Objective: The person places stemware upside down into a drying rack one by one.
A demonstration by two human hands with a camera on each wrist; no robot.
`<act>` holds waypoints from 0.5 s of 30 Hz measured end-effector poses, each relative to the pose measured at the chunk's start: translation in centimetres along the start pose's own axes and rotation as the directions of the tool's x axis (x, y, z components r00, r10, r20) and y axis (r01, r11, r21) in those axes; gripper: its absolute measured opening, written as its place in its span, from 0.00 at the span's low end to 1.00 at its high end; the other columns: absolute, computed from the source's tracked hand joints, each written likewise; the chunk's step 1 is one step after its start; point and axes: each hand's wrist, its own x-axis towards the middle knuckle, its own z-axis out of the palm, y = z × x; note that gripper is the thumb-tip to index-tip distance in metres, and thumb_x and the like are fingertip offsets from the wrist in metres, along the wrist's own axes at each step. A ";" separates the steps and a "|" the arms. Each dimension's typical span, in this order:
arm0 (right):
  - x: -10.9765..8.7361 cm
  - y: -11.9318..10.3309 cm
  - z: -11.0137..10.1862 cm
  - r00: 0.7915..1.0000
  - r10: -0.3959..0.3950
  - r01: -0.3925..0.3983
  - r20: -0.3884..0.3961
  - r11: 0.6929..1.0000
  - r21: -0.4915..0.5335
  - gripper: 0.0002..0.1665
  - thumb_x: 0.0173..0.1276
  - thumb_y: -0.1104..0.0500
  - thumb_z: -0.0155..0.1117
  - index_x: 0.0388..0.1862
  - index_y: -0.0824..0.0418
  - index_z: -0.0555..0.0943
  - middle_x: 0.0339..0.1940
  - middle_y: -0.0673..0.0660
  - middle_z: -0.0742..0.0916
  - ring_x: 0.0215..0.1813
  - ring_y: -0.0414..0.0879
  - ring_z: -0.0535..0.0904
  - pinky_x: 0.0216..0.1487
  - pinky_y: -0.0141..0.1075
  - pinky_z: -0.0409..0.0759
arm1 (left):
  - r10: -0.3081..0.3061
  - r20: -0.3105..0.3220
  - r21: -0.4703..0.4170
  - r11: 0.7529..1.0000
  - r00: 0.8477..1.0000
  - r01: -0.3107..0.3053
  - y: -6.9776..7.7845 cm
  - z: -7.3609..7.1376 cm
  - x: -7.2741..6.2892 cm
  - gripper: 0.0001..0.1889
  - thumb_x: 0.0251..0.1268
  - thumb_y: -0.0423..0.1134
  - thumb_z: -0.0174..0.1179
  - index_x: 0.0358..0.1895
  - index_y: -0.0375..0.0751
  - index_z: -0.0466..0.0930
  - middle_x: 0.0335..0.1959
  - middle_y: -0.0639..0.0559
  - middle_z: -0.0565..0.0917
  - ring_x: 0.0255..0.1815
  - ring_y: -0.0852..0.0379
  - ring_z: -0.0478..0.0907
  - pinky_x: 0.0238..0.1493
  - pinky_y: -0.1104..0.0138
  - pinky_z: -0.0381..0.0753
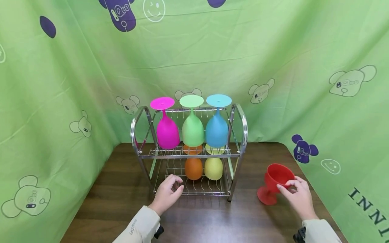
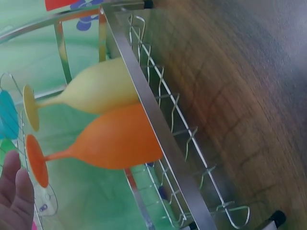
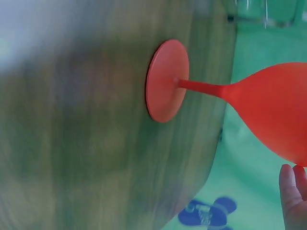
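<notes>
A red wine glass (image 1: pixel 270 184) is upright at the right of the table, its foot down at the wood. My right hand (image 1: pixel 299 195) holds it at the bowl's near right side, thumb and fingertips at the rim. In the right wrist view the fingertips (image 3: pixel 289 182) meet the red bowl (image 3: pixel 276 105). My left hand (image 1: pixel 168 194), loosely bent and holding nothing, hovers by the front left of the metal rack (image 1: pixel 189 156). Upside down on its lower shelf are an orange glass (image 1: pixel 193 168) and a yellow glass (image 1: pixel 213 168).
Along the upper shelf, a pink glass (image 1: pixel 167 133), a green glass (image 1: pixel 192 131) and a blue glass (image 1: pixel 217 131) stand inverted. The rack's curved side rails (image 1: pixel 133 128) rise above that shelf. Green printed cloth (image 1: pixel 212 50) surrounds the brown wooden table (image 1: pixel 206 219).
</notes>
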 end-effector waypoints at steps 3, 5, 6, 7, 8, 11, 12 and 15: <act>-1.1 -0.5 0.9 1.000 -0.027 0.027 0.014 0.999 0.024 0.18 0.53 0.70 0.71 0.39 0.74 0.73 0.56 0.74 0.69 0.38 0.18 0.64 0.37 0.11 0.67 | -0.040 0.084 -0.009 0.999 0.996 0.041 0.4 0.2 -0.1 0.08 0.53 0.26 0.62 0.35 0.39 0.76 0.30 0.49 0.76 0.27 0.59 0.72 0.28 0.67 0.77; -1.4 -0.6 1.4 0.999 -0.007 0.005 0.037 0.998 0.056 0.30 0.53 0.70 0.71 0.54 0.75 0.69 0.57 0.72 0.69 0.42 0.21 0.64 0.38 0.12 0.67 | -0.055 0.143 -0.019 0.998 0.988 0.058 0.6 0.4 0.0 0.08 0.55 0.27 0.62 0.37 0.40 0.77 0.32 0.51 0.77 0.28 0.59 0.73 0.30 0.66 0.77; -1.4 -0.6 1.6 0.998 0.015 -0.020 0.058 0.996 0.086 0.38 0.54 0.70 0.71 0.62 0.75 0.63 0.58 0.72 0.67 0.44 0.23 0.64 0.39 0.12 0.68 | -0.062 0.169 -0.015 0.998 0.984 0.065 0.7 0.4 0.0 0.08 0.56 0.28 0.62 0.38 0.41 0.77 0.33 0.52 0.77 0.29 0.56 0.74 0.31 0.67 0.77; -1.4 -0.5 1.7 0.996 0.035 -0.043 0.081 0.994 0.105 0.46 0.55 0.69 0.70 0.68 0.74 0.56 0.60 0.73 0.66 0.47 0.28 0.65 0.39 0.12 0.68 | -0.066 0.192 -0.011 0.998 0.979 0.070 0.8 0.6 0.1 0.08 0.57 0.29 0.62 0.39 0.42 0.77 0.33 0.53 0.77 0.30 0.54 0.75 0.32 0.68 0.77; -1.3 -0.3 1.9 0.993 0.060 -0.072 0.099 0.990 0.123 0.53 0.56 0.68 0.70 0.73 0.72 0.48 0.62 0.73 0.64 0.48 0.31 0.65 0.39 0.12 0.68 | -0.070 0.213 -0.005 0.997 0.975 0.073 1.0 0.7 0.2 0.08 0.57 0.30 0.62 0.40 0.42 0.77 0.34 0.55 0.77 0.31 0.52 0.75 0.33 0.68 0.76; -1.1 0.2 2.3 0.984 0.114 -0.134 0.135 0.980 0.147 0.61 0.57 0.66 0.70 0.76 0.66 0.38 0.65 0.74 0.61 0.50 0.36 0.63 0.41 0.11 0.66 | -0.087 0.273 0.008 0.996 0.958 0.089 1.5 1.0 0.6 0.09 0.58 0.32 0.63 0.42 0.42 0.78 0.37 0.56 0.78 0.33 0.51 0.76 0.36 0.67 0.77; -1.2 0.4 2.4 0.982 0.124 -0.145 0.139 0.979 0.146 0.61 0.57 0.65 0.70 0.76 0.66 0.38 0.65 0.74 0.61 0.49 0.35 0.62 0.41 0.11 0.65 | -0.097 0.293 0.011 0.995 0.951 0.098 1.7 1.1 0.8 0.10 0.58 0.33 0.63 0.43 0.42 0.78 0.37 0.56 0.78 0.34 0.50 0.76 0.37 0.67 0.77; -1.5 0.9 3.0 0.982 0.141 -0.160 0.129 0.975 0.153 0.59 0.55 0.66 0.70 0.76 0.67 0.41 0.64 0.71 0.64 0.47 0.30 0.61 0.42 0.12 0.64 | -0.109 0.341 0.016 0.994 0.934 0.110 2.1 1.5 1.2 0.10 0.59 0.35 0.62 0.44 0.43 0.78 0.39 0.56 0.78 0.35 0.52 0.76 0.37 0.68 0.76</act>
